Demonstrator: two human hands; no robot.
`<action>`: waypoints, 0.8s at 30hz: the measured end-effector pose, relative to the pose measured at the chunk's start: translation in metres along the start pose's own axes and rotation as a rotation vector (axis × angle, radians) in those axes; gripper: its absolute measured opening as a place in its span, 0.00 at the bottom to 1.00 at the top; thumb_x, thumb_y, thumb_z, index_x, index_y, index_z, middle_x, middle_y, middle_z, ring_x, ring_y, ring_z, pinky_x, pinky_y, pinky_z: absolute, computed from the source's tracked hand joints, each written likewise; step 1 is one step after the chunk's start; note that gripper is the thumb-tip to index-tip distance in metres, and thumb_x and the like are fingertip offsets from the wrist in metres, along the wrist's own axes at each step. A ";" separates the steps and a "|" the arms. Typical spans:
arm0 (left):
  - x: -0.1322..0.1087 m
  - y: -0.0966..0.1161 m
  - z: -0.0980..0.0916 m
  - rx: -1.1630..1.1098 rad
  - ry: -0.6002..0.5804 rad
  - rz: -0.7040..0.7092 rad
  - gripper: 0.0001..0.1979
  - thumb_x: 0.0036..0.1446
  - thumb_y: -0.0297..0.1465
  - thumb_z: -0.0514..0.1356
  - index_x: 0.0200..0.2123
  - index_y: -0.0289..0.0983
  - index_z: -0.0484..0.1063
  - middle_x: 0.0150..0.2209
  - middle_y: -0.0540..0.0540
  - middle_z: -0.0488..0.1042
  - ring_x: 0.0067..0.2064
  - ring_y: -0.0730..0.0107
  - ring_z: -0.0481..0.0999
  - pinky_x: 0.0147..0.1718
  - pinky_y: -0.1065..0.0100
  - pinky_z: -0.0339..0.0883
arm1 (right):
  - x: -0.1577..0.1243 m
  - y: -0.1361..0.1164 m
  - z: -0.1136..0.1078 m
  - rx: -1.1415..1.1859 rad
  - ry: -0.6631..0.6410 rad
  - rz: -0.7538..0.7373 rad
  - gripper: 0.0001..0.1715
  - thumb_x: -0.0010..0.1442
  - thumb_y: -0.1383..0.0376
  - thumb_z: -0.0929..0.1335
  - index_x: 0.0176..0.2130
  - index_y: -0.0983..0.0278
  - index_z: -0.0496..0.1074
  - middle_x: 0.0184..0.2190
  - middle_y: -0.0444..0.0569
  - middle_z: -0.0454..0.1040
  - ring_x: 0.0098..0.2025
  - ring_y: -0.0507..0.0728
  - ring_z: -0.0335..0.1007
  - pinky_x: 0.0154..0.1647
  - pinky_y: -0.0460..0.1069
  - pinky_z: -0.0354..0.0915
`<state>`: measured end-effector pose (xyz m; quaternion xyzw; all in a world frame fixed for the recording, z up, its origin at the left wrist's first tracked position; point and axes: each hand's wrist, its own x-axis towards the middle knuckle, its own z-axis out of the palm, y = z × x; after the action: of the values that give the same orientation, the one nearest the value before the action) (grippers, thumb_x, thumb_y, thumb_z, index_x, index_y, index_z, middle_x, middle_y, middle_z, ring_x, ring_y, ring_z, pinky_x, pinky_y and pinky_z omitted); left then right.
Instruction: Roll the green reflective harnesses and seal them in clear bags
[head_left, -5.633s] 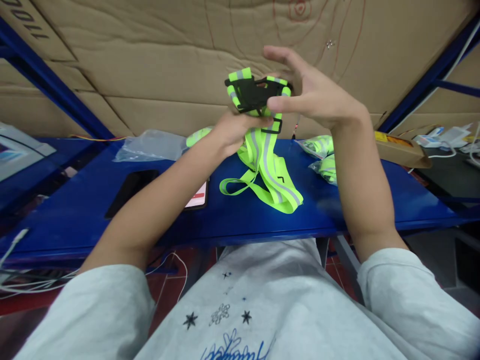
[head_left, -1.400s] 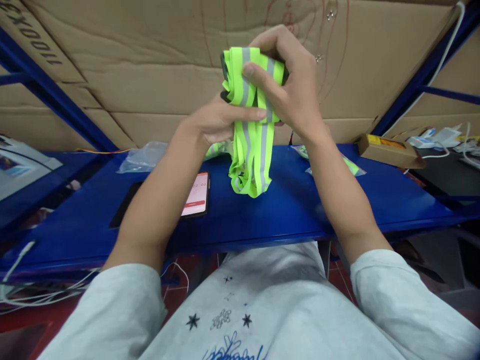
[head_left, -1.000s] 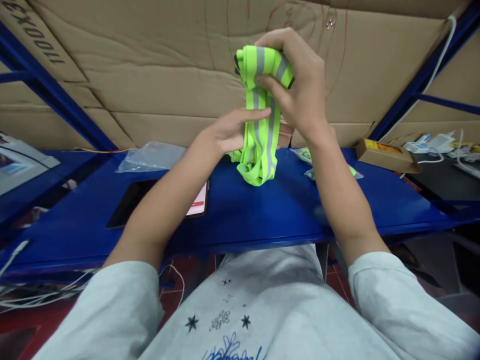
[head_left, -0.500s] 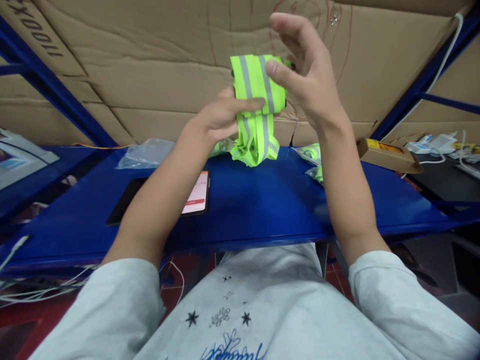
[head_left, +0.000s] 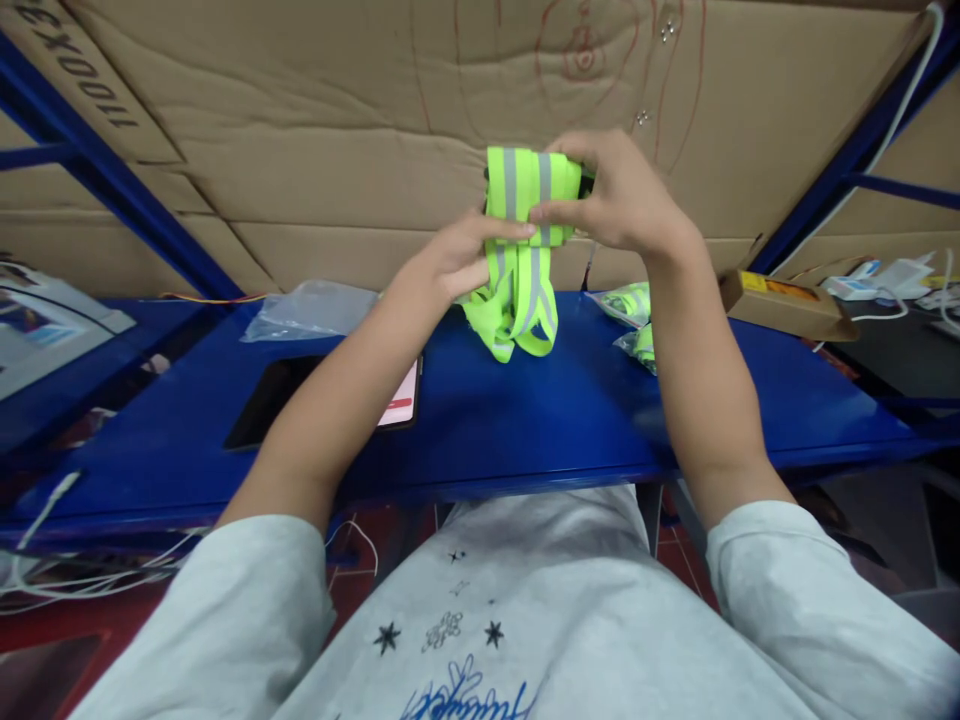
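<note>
A neon-yellow reflective strap [head_left: 529, 175] with grey stripes is bunched in flat folds above the blue table. My left hand [head_left: 469, 255] grips its lower left side, thumb laid across the front and the other fingers hidden behind. On the right edge of the folds, my right hand [head_left: 615, 195] is closed, with its thumb on the front and its fingers around the back. Loose loops of the strap dangle below my hands toward the tabletop. A small black part shows at the strap's right edge, partly covered by my right hand.
On the blue table [head_left: 525, 430] lie a clear plastic bag [head_left: 311, 310], a dark flat object [head_left: 262, 400] and a phone [head_left: 405, 398] partly behind my left forearm. Bagged yellow straps [head_left: 630, 303] and a cardboard box [head_left: 787, 305] sit to the right. Cardboard [head_left: 337, 170] stands behind.
My right hand, raised with fingers apart before, has come down and closed on the strap's right side. The strap bundle and my left hand have shifted slightly right and down in the view.
</note>
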<state>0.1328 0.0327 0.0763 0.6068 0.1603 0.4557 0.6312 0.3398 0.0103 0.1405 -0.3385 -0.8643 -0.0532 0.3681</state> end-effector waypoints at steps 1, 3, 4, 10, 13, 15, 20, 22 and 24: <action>0.002 -0.001 -0.001 -0.039 -0.020 0.000 0.12 0.56 0.27 0.67 0.44 0.35 0.83 0.41 0.42 0.85 0.53 0.50 0.87 0.60 0.52 0.79 | 0.001 0.000 0.004 -0.015 0.067 -0.025 0.17 0.61 0.55 0.77 0.44 0.63 0.81 0.40 0.48 0.80 0.43 0.60 0.75 0.51 0.58 0.71; 0.005 -0.002 -0.002 -0.094 -0.041 0.021 0.13 0.63 0.35 0.63 0.47 0.37 0.82 0.42 0.42 0.85 0.57 0.48 0.86 0.60 0.51 0.78 | 0.001 0.000 0.012 -0.032 0.178 -0.063 0.16 0.64 0.56 0.75 0.50 0.58 0.81 0.47 0.48 0.82 0.50 0.64 0.77 0.57 0.60 0.72; 0.006 -0.002 -0.003 -0.101 -0.028 0.044 0.13 0.65 0.37 0.62 0.47 0.38 0.82 0.42 0.43 0.85 0.58 0.47 0.85 0.59 0.51 0.78 | 0.001 0.000 0.017 -0.044 0.202 -0.072 0.16 0.65 0.56 0.74 0.52 0.54 0.80 0.51 0.47 0.83 0.54 0.64 0.77 0.61 0.61 0.72; -0.003 0.015 0.004 -0.065 -0.014 0.095 0.21 0.69 0.51 0.58 0.44 0.41 0.82 0.44 0.41 0.83 0.61 0.47 0.82 0.55 0.58 0.78 | -0.002 -0.006 0.041 -0.135 0.241 -0.017 0.21 0.74 0.48 0.63 0.60 0.43 0.76 0.65 0.40 0.77 0.69 0.64 0.68 0.75 0.60 0.64; -0.004 0.024 0.005 -0.093 0.079 0.107 0.23 0.69 0.56 0.58 0.39 0.43 0.80 0.41 0.42 0.83 0.60 0.49 0.81 0.54 0.59 0.79 | -0.004 -0.014 0.050 -0.204 0.220 -0.006 0.27 0.77 0.50 0.57 0.62 0.49 0.76 0.67 0.44 0.75 0.71 0.64 0.65 0.76 0.62 0.62; -0.002 0.028 0.001 -0.108 0.187 0.120 0.16 0.69 0.46 0.60 0.34 0.43 0.76 0.39 0.45 0.82 0.59 0.52 0.81 0.55 0.60 0.78 | -0.003 -0.019 0.052 -0.203 0.160 -0.017 0.29 0.77 0.54 0.56 0.65 0.50 0.75 0.70 0.44 0.73 0.73 0.64 0.63 0.78 0.63 0.60; -0.002 0.030 -0.014 -0.013 0.156 0.016 0.16 0.48 0.21 0.55 0.38 0.41 0.77 0.35 0.47 0.81 0.61 0.51 0.80 0.59 0.53 0.77 | 0.002 -0.016 0.039 0.060 -0.096 -0.009 0.33 0.66 0.50 0.68 0.68 0.48 0.74 0.74 0.41 0.68 0.77 0.68 0.60 0.78 0.67 0.62; -0.005 0.028 -0.015 0.046 0.094 -0.014 0.20 0.45 0.22 0.56 0.41 0.42 0.78 0.36 0.47 0.82 0.63 0.48 0.79 0.60 0.48 0.77 | 0.003 -0.009 0.031 0.157 -0.031 0.030 0.34 0.65 0.44 0.70 0.67 0.45 0.73 0.73 0.40 0.70 0.76 0.68 0.63 0.77 0.66 0.65; -0.007 0.024 -0.013 0.081 0.069 -0.002 0.20 0.45 0.22 0.59 0.42 0.44 0.79 0.36 0.49 0.83 0.63 0.48 0.78 0.61 0.49 0.76 | 0.002 -0.002 0.024 0.223 0.045 0.053 0.35 0.62 0.42 0.73 0.65 0.42 0.74 0.72 0.38 0.70 0.75 0.67 0.63 0.77 0.64 0.65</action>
<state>0.1099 0.0314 0.0934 0.6156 0.2009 0.4687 0.6009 0.3233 0.0176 0.1248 -0.3169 -0.8472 0.0453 0.4240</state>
